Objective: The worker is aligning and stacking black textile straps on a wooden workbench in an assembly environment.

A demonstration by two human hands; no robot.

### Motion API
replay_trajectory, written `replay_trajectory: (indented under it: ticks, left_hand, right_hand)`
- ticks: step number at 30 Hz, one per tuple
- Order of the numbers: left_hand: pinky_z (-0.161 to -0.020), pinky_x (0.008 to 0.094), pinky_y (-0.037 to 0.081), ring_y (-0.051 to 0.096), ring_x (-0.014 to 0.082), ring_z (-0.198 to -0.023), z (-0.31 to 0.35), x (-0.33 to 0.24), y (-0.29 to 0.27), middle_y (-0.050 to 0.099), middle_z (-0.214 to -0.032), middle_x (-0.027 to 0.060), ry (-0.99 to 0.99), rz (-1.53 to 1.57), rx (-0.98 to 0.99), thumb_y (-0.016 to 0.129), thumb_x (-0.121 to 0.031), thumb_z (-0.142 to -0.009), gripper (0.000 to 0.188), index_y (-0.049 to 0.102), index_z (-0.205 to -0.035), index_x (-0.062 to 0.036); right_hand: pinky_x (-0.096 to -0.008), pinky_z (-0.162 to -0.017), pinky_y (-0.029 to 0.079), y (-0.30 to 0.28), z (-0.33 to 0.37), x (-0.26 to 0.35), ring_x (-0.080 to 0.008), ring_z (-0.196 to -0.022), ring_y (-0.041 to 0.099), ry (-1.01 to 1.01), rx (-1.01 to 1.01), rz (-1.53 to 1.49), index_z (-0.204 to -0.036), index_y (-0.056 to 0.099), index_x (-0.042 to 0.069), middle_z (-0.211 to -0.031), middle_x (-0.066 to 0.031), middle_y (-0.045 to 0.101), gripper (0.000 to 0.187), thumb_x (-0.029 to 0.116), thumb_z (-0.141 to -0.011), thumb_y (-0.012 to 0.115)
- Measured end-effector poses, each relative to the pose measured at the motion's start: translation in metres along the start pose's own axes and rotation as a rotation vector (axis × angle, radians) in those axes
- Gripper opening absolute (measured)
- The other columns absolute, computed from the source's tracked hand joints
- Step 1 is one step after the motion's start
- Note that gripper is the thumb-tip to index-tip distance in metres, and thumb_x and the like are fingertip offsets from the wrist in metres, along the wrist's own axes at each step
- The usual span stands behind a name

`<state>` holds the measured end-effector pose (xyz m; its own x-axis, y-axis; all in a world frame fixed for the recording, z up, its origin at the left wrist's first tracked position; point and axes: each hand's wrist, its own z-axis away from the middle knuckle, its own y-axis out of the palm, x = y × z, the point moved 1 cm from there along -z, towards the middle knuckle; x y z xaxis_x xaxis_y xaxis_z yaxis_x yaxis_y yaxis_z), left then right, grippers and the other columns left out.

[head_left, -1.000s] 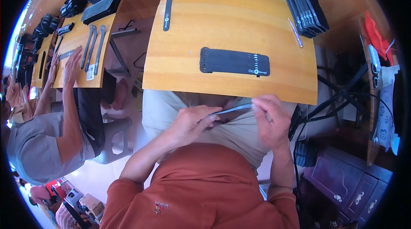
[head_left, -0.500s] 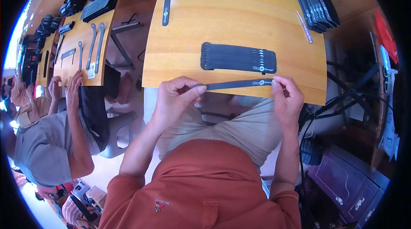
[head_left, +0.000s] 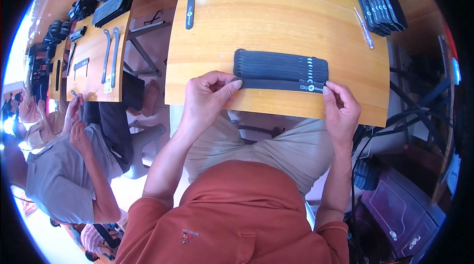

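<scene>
A dark strap point(head_left: 276, 85) with pale print near its right end is stretched level between my two hands. My left hand point(head_left: 210, 93) pinches its left end between thumb and fingers. At the right end, my right hand point(head_left: 340, 108) has thumb and forefinger closed on the tip. The strap lies along the near side of a row of overlapping, similar straps point(head_left: 276, 65), touching or almost touching it. Farther off, a single dark strap point(head_left: 191, 2) lies lengthwise at the table's left side.
Bundled dark straps point(head_left: 377, 2) stand at the far right of the wooden table point(head_left: 286, 22), with a clear-handled screwdriver point(head_left: 364, 29) beside them. To the left, a co-worker point(head_left: 69, 165) handles a strap at another table point(head_left: 96, 86). A purple cabinet point(head_left: 395, 209) is low at right.
Both hands have carried the strap away from me, from the table's near edge up against the row. The co-worker's hands have come closer together and now hold a strap.
</scene>
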<state>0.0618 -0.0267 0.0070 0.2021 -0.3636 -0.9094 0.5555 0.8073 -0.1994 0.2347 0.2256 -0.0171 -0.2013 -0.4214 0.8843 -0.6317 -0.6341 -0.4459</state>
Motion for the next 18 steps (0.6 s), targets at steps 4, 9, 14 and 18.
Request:
replay_trajectory:
  ticks: [4,9,14,18]
  left_hand:
    - [-0.068,0.0200,0.056,0.066,0.0056,-0.073,-0.005,0.005,0.000,0.073,-0.085,0.0034,0.029,-0.014,-0.009,0.073,-0.010,-0.100,0.017,0.075,-0.108,0.0046]
    - [-0.069,0.0202,0.057,0.066,0.0057,-0.073,-0.009,0.000,0.000,0.073,-0.083,0.0035,0.018,-0.075,0.007,0.072,-0.009,-0.100,0.017,0.075,-0.108,0.0055]
    - [-0.066,0.0199,0.056,0.065,0.0052,-0.071,-0.013,0.000,-0.001,0.072,-0.081,0.0035,-0.009,-0.131,-0.008,0.073,-0.008,-0.099,0.015,0.075,-0.106,0.0057]
    - [-0.065,0.0197,0.055,0.065,0.0050,-0.070,-0.015,0.000,0.000,0.072,-0.080,0.0035,-0.028,-0.130,-0.015,0.073,-0.007,-0.098,0.014,0.075,-0.105,0.0055]
  right_hand:
    - [-0.0263,-0.071,0.052,0.001,-0.002,-0.001,-0.0125,-0.079,0.064,-0.042,-0.015,0.033,-0.108,0.073,-0.005,-0.091,-0.0092,0.070,0.015,0.006,-0.097,0.073]
    - [-0.0270,-0.072,0.053,0.000,-0.004,-0.001,-0.0134,-0.079,0.065,-0.024,-0.005,0.044,-0.109,0.073,-0.005,-0.092,-0.0095,0.071,0.016,0.006,-0.097,0.073]
    - [-0.0271,-0.071,0.053,0.002,-0.005,0.000,-0.0138,-0.078,0.066,-0.021,-0.009,0.074,-0.108,0.074,-0.005,-0.091,-0.0094,0.071,0.016,0.006,-0.097,0.074]
    - [-0.0269,-0.069,0.052,0.001,-0.006,0.000,-0.0134,-0.077,0.066,-0.016,-0.009,0.096,-0.107,0.074,-0.005,-0.090,-0.0093,0.071,0.015,0.006,-0.096,0.074]
